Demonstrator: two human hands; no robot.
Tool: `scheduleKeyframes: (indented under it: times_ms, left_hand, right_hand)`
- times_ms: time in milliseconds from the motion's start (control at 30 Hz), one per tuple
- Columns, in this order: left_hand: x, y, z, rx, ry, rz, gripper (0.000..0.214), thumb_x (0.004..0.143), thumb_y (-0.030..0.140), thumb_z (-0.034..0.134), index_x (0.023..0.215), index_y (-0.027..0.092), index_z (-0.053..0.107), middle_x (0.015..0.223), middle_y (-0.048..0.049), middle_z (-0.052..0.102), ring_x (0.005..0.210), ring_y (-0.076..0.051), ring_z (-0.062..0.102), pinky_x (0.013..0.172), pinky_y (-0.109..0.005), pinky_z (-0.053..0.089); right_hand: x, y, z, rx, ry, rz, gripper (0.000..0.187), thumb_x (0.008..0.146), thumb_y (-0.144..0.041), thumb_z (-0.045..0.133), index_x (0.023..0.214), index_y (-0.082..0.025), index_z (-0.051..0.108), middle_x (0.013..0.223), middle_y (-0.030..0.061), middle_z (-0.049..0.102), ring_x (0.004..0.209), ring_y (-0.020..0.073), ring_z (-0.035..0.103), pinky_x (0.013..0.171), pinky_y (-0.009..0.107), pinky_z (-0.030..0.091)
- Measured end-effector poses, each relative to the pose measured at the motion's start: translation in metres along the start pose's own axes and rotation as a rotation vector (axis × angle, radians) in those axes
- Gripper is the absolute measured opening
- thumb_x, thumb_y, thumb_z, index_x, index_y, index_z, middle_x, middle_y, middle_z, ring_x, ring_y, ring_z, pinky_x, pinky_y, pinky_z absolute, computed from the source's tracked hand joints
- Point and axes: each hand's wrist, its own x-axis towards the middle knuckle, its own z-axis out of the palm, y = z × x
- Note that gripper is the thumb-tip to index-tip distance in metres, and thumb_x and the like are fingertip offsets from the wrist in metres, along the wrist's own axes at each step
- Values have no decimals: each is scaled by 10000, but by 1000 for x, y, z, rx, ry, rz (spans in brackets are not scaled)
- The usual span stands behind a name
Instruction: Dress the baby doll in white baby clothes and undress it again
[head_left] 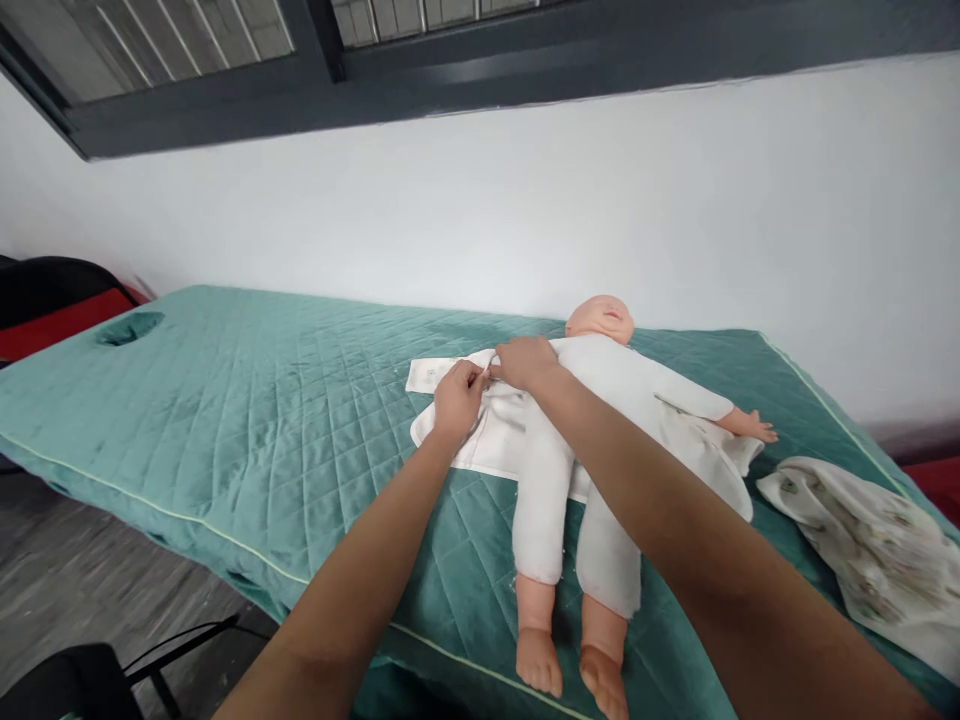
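A baby doll (600, 400) in a white body suit lies on its back on the green quilted table (247, 420), head toward the wall, feet at the near edge. A white garment (480, 440) is spread under it. My left hand (457, 397) pinches the garment's sleeve by the doll's shoulder. My right hand (525, 362) is closed on the same sleeve area, touching the left hand. The doll's arm on that side is hidden under my hands and the cloth.
A crumpled patterned cloth (862, 540) lies at the table's right end. A face hole (129, 328) is in the table's left end. A white wall runs behind; red and black furniture (52, 300) stands at far left; dark chair parts (82, 680) below.
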Motion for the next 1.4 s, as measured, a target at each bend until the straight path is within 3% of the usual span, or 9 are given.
scheduleKeyframes:
  times_ms: [133, 267, 333, 467, 600, 700, 933, 1200, 1400]
  left_hand:
    - [-1, 0, -2, -33, -4, 27, 227, 961, 337, 530, 789, 216, 616, 802, -20, 668, 788, -179, 609, 745, -304, 442]
    - [0, -5, -3, 102, 224, -102, 195, 971, 312, 488, 857, 214, 612, 910, -62, 670, 906, -217, 614, 836, -344, 464]
    - [1, -8, -1, 177, 265, -151, 159, 961, 295, 500, 896, 208, 616, 974, -84, 669, 964, -234, 615, 875, -360, 466]
    - [2, -8, 2, 297, 186, -211, 235, 943, 369, 564, 1082, 186, 612, 1144, -129, 662, 1049, -267, 633, 918, -384, 460]
    - [2, -4, 1, 362, 131, -249, 343, 932, 450, 579, 1160, 193, 580, 1187, -152, 680, 1100, -309, 647, 938, -413, 439]
    - [0, -1, -2, 353, 93, -251, 267, 944, 443, 556, 1080, 216, 596, 1069, -136, 727, 1008, -308, 678, 867, -392, 442]
    - [-7, 12, -9, 185, 23, -156, 180, 929, 394, 558, 871, 229, 598, 863, -62, 720, 836, -236, 651, 735, -314, 419]
    - [14, 60, -9, -89, -121, -130, 183, 893, 330, 595, 754, 213, 568, 855, -24, 692, 831, -190, 622, 773, -305, 440]
    - [41, 89, 1, -177, -154, -238, 259, 896, 330, 607, 685, 203, 525, 716, -2, 605, 698, -163, 552, 655, -289, 409]
  right_hand:
    - [-8, 0, -7, 48, 63, 10, 428, 934, -440, 536, 1178, -123, 687, 1238, 218, 688, 1165, 377, 618, 985, 515, 431]
    - [-43, 36, -19, 162, 169, -28, 492, 969, -509, 459, 1321, -193, 597, 1355, 141, 635, 1242, 307, 571, 1000, 430, 456]
    - [-69, 65, -18, 423, 429, 5, 430, 968, -459, 457, 1261, -192, 624, 1310, 134, 653, 1201, 268, 590, 1019, 396, 450]
    - [-121, 114, 10, 529, 736, 504, 306, 908, -375, 454, 991, -185, 679, 1013, 132, 693, 956, 278, 625, 886, 431, 486]
    - [-150, 125, 36, 519, 644, 622, 347, 919, -441, 429, 1003, -211, 675, 1003, 126, 695, 927, 284, 614, 847, 424, 467]
    - [-156, 121, 37, 522, 559, 655, 413, 947, -499, 394, 1036, -212, 676, 964, 136, 724, 906, 299, 632, 807, 415, 454]
    - [-159, 123, 39, 649, 543, 696, 422, 938, -503, 424, 1111, -205, 668, 978, 144, 755, 966, 318, 661, 853, 420, 451]
    - [-158, 124, 47, 991, 548, 614, 489, 863, -547, 541, 1229, -230, 609, 962, 88, 764, 807, 247, 668, 836, 412, 493]
    - [-151, 118, 52, 1139, 601, 488, 595, 835, -570, 590, 1308, -209, 573, 1107, 139, 723, 918, 267, 667, 865, 428, 513]
